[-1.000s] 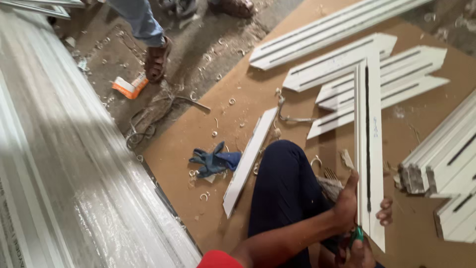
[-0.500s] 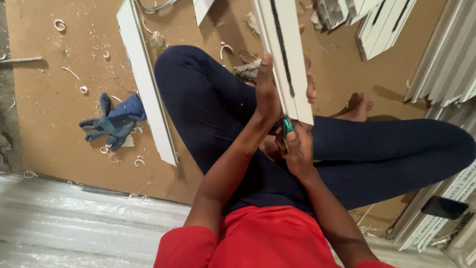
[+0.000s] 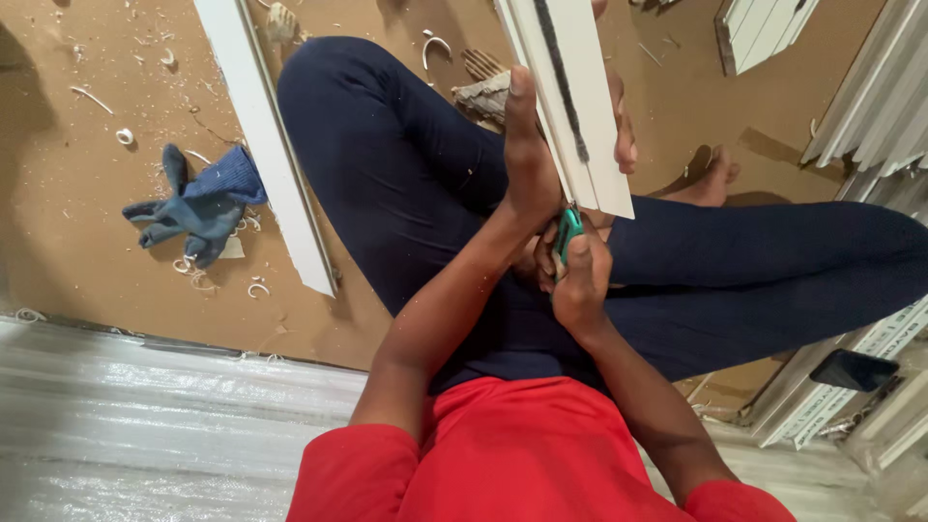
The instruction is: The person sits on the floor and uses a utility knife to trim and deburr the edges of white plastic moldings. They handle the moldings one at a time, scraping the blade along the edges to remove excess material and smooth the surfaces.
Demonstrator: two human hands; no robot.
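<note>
Nearest the camera, the person's red shirt fills the bottom of the view, with both bare forearms reaching forward over dark blue trousers on crossed legs. The right hand is closed in a fist around a small green-handled cutter, whose tip touches the near end of a white strip. The fingers wrap fully round the handle, so only its upper part shows above the knuckles. Just beyond, the left hand clasps the white strip from its left side, thumb stretched up along the face and the other fingers curled round the far edge, where their tips show on the right. The strip runs from the hands up and out of the top of the view, over the lap, and has a dark groove down its middle. A bare foot rests on the brown board floor to the right of the strip. To the left of the knee lies a second white strip, flat on the floor, and further left a blue glove lies crumpled among curled white shavings. More white strips are stacked at the far right.
</note>
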